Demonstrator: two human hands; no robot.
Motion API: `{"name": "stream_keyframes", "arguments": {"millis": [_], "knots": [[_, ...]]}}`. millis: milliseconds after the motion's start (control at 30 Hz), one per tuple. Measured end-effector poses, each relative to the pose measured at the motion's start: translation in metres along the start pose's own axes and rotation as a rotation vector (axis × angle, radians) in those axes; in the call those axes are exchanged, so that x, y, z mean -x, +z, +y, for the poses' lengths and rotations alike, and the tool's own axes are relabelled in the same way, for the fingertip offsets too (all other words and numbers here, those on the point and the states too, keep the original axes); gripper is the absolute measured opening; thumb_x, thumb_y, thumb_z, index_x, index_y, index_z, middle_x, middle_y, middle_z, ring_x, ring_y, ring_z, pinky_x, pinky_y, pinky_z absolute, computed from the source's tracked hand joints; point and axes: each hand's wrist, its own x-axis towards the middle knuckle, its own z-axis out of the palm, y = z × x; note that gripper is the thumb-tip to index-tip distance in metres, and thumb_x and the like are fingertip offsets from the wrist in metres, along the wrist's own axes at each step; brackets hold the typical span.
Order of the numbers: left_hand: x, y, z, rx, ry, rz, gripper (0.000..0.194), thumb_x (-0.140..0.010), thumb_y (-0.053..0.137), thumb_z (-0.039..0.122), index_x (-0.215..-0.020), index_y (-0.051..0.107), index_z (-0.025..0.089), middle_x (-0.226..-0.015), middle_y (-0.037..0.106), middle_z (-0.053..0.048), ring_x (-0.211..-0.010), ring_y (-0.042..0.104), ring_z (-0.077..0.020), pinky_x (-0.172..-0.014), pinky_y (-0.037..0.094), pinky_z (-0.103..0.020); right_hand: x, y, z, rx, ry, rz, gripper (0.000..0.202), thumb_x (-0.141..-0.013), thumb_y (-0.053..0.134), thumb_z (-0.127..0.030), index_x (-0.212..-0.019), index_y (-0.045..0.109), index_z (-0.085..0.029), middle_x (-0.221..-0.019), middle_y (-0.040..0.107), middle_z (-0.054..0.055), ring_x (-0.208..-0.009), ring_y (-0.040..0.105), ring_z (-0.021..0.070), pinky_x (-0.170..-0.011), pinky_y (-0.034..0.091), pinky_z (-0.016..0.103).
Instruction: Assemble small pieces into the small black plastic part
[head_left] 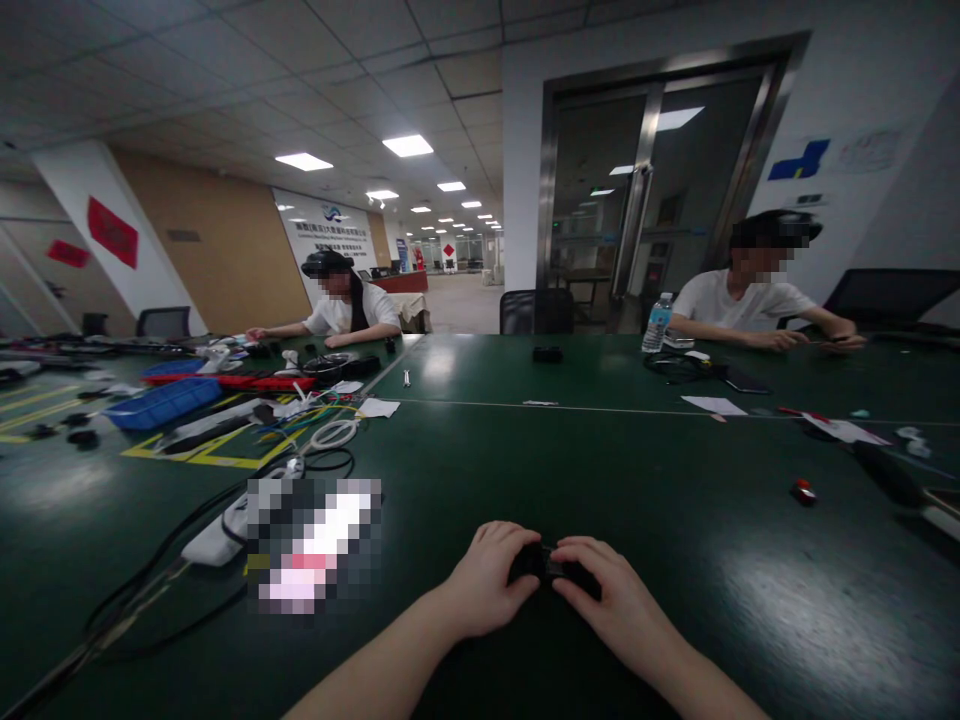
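Note:
Low over the green table's near side, my left hand [489, 578] and my right hand [611, 592] face each other. Between them is a small dark object [551, 566], black with a slightly shiny middle, and its kind cannot be made out. The fingers and thumb of my left hand close on its left part. On its right part, my right hand has its thumb and fingers pinched. My fingers cover much of the object.
Left lie a pixelated bright panel [322, 550], a white power strip [217, 535], cables and a blue tray [163, 404]. Further off are a wrench [407, 378], a black object [547, 354] and a water bottle [657, 325]. A small red item [804, 491] lies right. Two people sit across.

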Motion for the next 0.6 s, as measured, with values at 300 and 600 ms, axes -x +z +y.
{"name": "stream_keyframes", "arguments": {"millis": [300,600], "knots": [[-0.001,-0.001,0.001,0.004,0.003,0.000,0.044,-0.076,0.060,0.023,-0.119,0.050,0.023,-0.116,0.054,-0.006,-0.111,0.045,-0.0233,-0.100,0.032,-0.040,0.002,-0.007,-0.006,-0.181,0.073,0.107,0.021,-0.078,0.058,-0.034,-0.098,0.064,-0.029,-0.104,0.064,0.001,-0.101,0.057,0.0231,-0.090,0.043,0.037],[-0.001,-0.001,0.001,0.006,-0.011,-0.015,0.044,-0.077,0.060,0.023,-0.120,0.049,0.023,-0.118,0.053,-0.005,-0.113,0.044,-0.0236,-0.101,0.029,-0.041,-0.001,-0.018,0.002,-0.374,0.183,0.191,0.032,-0.077,0.060,-0.039,-0.107,0.061,-0.027,-0.108,0.065,0.002,-0.103,0.057,0.0236,-0.094,0.039,0.042]]}}
